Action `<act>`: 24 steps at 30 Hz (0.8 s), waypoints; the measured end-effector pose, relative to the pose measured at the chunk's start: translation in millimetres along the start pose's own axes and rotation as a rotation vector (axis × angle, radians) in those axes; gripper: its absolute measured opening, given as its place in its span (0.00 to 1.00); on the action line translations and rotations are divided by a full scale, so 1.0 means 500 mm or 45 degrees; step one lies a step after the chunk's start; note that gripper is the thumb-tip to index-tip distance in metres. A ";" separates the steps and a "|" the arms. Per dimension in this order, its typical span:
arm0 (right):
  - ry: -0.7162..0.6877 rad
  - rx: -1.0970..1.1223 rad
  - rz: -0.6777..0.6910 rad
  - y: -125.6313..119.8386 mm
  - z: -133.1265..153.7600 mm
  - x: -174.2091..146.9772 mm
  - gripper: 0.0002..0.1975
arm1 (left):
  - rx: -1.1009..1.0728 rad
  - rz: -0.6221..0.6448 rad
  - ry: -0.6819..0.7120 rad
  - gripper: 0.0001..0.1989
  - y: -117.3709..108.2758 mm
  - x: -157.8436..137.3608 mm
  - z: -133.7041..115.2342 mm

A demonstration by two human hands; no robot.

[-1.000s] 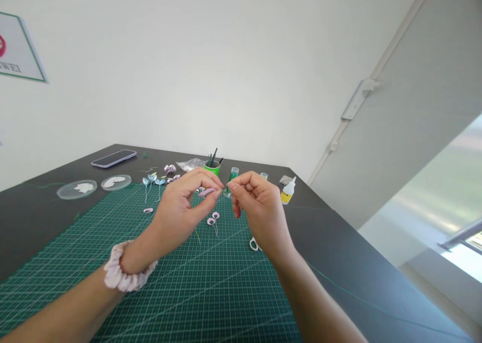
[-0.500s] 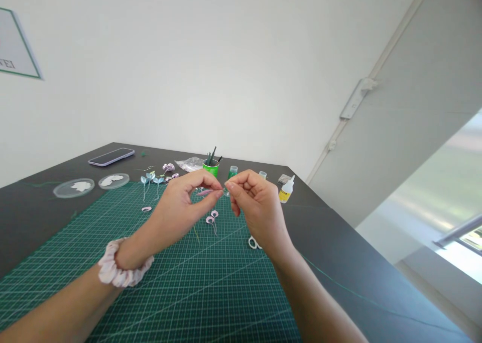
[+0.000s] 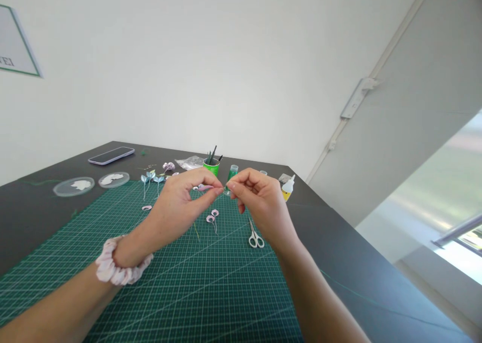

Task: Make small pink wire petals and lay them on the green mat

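Note:
Above the green cutting mat (image 3: 196,288), my left hand (image 3: 184,197) pinches a small pink petal-like piece (image 3: 205,188) between thumb and forefinger. Close against those fingertips, my right hand (image 3: 259,197) is closed in a pinch too; what it holds is too small to make out. Beneath the hands, two small pink looped petals on thin wire stems (image 3: 213,216) lie on the mat. White-handled scissors (image 3: 256,239) rest below my right hand. Another pink loop (image 3: 146,208) and blue wired leaves (image 3: 151,178) lie to the left of my left hand.
At the back stand a green pot of tools (image 3: 211,167), a green thread spool (image 3: 233,171) and a glue bottle (image 3: 288,188). Farther left are two shallow clear dishes (image 3: 60,189) with white pieces and a phone (image 3: 112,155). A plastic bag (image 3: 190,162) lies behind.
My right hand has shifted slightly to the right, uncovering more of the scissors and covering part of the glue bottle. The pink piece in my left hand sits slightly higher.

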State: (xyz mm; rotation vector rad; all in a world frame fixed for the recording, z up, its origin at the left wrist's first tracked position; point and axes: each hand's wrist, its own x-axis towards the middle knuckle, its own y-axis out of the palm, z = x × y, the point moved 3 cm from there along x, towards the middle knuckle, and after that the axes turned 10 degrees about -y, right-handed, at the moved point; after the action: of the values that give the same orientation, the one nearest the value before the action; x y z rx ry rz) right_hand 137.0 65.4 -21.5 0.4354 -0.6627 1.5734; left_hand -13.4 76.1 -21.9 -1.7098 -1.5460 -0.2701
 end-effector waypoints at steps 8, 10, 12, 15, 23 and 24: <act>-0.028 0.079 0.068 -0.008 -0.001 0.013 0.07 | 0.021 0.028 0.016 0.07 0.003 0.001 -0.003; -0.008 0.142 0.080 -0.005 -0.006 0.014 0.06 | 0.010 0.042 0.007 0.07 0.003 0.001 -0.003; 0.025 0.190 0.075 -0.005 -0.011 0.014 0.06 | -0.005 0.047 -0.009 0.07 0.003 0.000 -0.003; 0.076 0.261 0.067 -0.009 -0.018 0.014 0.07 | -0.036 0.061 -0.041 0.07 0.004 0.000 -0.002; 0.045 0.495 0.198 -0.006 -0.027 0.020 0.08 | -0.039 0.112 -0.129 0.08 0.006 0.002 -0.002; 0.020 0.480 0.218 -0.005 -0.026 0.020 0.08 | -0.043 0.104 -0.143 0.07 0.006 0.002 -0.002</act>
State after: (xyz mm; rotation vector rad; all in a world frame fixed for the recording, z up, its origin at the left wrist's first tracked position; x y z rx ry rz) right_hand 139.7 81.6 -24.7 0.6574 -0.3970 1.8708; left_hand -10.0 76.2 -22.0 -1.8369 -1.5552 -0.1615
